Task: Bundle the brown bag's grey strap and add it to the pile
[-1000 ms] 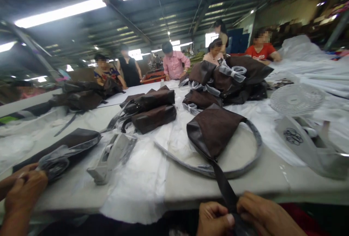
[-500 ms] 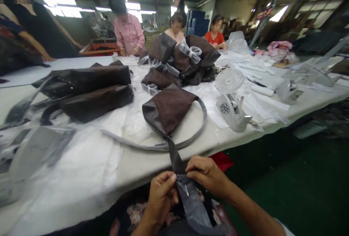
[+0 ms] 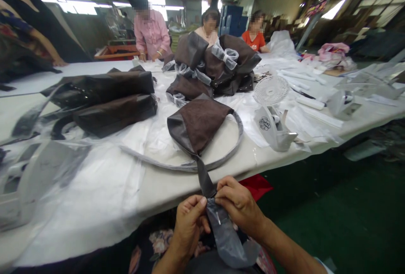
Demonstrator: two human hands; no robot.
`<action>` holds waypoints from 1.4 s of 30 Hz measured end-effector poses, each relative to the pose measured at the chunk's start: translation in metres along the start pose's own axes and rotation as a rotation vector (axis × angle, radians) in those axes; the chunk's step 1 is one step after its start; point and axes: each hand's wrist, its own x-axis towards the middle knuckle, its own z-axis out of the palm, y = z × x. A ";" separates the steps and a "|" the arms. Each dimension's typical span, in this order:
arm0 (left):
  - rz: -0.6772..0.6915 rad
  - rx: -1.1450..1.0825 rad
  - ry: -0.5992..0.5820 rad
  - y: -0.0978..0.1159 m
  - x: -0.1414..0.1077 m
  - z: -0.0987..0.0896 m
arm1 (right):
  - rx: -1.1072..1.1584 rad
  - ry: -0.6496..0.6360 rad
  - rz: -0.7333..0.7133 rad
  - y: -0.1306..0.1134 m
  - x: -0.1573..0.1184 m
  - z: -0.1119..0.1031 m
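On the long table with a pale cloth cover [image 3: 177,185], a pile of dark brown bags with black panels [image 3: 215,63] stood toward the far side. Behind the table was a low orange-red bin [image 3: 117,49]; it contained something dark, too far to identify. A person in a red shirt [image 3: 253,39] had pale lettering on the chest, too small to read. To the left of the pile lay two long brown and black bags [image 3: 117,111]. Nearer to the front edge, one brown triangular bag with black leather-like corners [image 3: 205,122] lay inside the curve of a grey plastic-wrapped strap [image 3: 238,139]. The grey-white tape dispenser [image 3: 274,132], to its right, carried a dark curly mark, which I could not read as letters. From the bag's lower corner, a flat black strap [image 3: 204,177] passed over the table edge into a clear plastic sleeve [image 3: 223,227]. The left hand [image 3: 190,221] was nearly closed, its thumb and fingers pinching the sleeve's upper edge. The right hand [image 3: 238,202] pinched the opposite side, its fingertips together.
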 end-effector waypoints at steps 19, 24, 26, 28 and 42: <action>-0.040 0.064 -0.024 0.007 -0.001 0.003 | 0.037 -0.029 0.024 0.002 -0.001 0.001; -0.016 0.117 -0.014 0.008 -0.001 0.002 | -0.256 -0.006 -0.258 0.008 -0.001 0.004; -0.017 0.124 -0.012 0.008 0.000 0.001 | -0.227 0.016 -0.240 0.009 -0.002 0.006; -0.037 0.098 -0.015 0.009 0.001 0.002 | -0.055 0.045 -0.089 0.011 -0.004 0.008; -0.135 -0.211 0.060 0.005 0.000 -0.005 | 0.330 0.100 0.081 -0.002 -0.011 0.017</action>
